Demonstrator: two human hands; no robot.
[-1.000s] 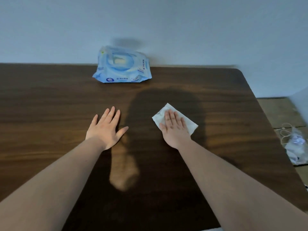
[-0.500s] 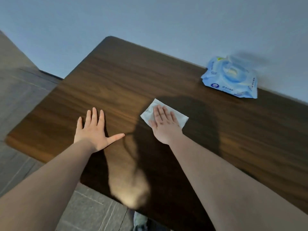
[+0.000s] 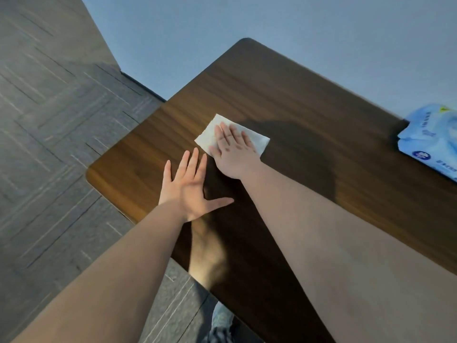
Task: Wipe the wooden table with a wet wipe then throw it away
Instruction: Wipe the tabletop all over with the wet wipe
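Observation:
A white wet wipe [image 3: 207, 135] lies spread on the dark wooden table [image 3: 296, 100], towards its left end. My right hand [image 3: 231, 152] presses flat on the wipe with fingers stretched out, covering its middle; the wipe's corners show on both sides. My left hand [image 3: 190, 191] rests flat on the bare tabletop just in front of the wipe, fingers apart, holding nothing, close to the table's rounded near-left corner.
A blue pack of wet wipes [image 3: 430, 139] lies at the right edge of view, against the pale wall [image 3: 272, 26]. Grey tiled floor [image 3: 49, 120] lies left of and below the table. A jeans-clad leg [image 3: 222, 323] shows under the near edge.
My right hand has slid the wipe leftward across the table, nearer the left end. My left hand now lies closer to the right one. The view has swung left and tilted.

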